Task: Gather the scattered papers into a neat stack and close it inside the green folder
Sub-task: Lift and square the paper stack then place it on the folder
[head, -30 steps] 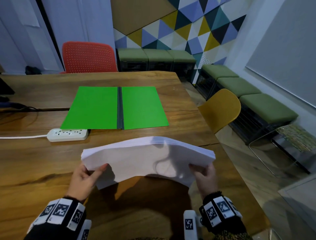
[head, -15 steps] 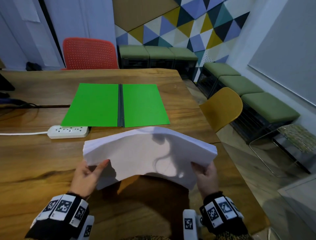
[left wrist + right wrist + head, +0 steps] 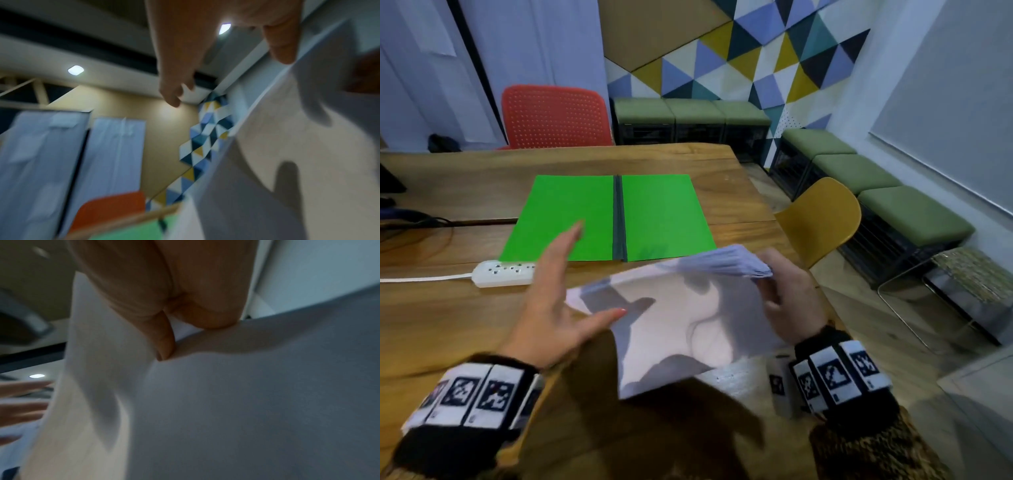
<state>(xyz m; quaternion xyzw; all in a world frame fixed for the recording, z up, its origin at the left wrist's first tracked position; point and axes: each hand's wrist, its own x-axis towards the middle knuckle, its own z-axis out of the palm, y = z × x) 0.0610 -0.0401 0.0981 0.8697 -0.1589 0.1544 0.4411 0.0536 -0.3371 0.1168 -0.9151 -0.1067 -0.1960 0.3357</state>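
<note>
A thick stack of white papers hangs tilted above the near part of the wooden table. My right hand grips the stack's right edge, and the sheets fan out at that corner. The stack fills the right wrist view, pinched under my thumb. My left hand is flat with straight fingers against the stack's left edge, its thumb lying on the top sheet; the left wrist view shows the same paper. The green folder lies open and flat beyond the stack, its dark spine in the middle.
A white power strip with its cord lies left of the stack, just before the folder. A yellow chair stands at the table's right edge and a red chair at the far side. Green benches line the walls.
My left hand let go of the stack's left corner and opened flat beside it. The stack has tilted and swung round, held by the right hand alone, and its right corner fans out.
</note>
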